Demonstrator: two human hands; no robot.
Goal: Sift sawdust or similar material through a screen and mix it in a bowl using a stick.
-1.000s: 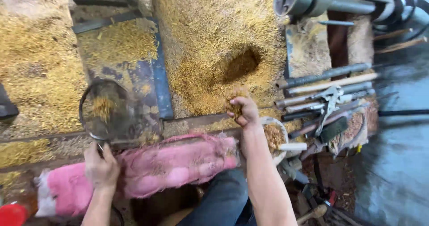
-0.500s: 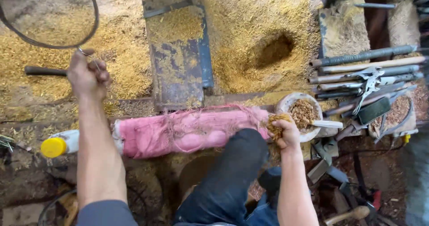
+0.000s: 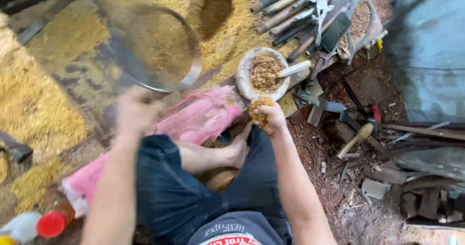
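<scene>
My left hand grips the handle of a round wire sieve, held up over the sawdust-covered workbench and blurred. My right hand is closed around a handful of sawdust, just below a white bowl filled with more sawdust, a pale stick resting in it. A pink cloth bundle lies along the bench edge between my hands. My knees in dark jeans and a bare foot sit below it.
A big sawdust pile with a hollow covers the bench. Metal rods, a brush and clamps lie at the upper right. A hammer, scrap wood and metal bits litter the floor at the right. A red-capped bottle stands at the lower left.
My left hand swung the sieve from far left toward the centre over the bench. My right hand stays by the bowl with its handful of sawdust. The camera shifted left.
</scene>
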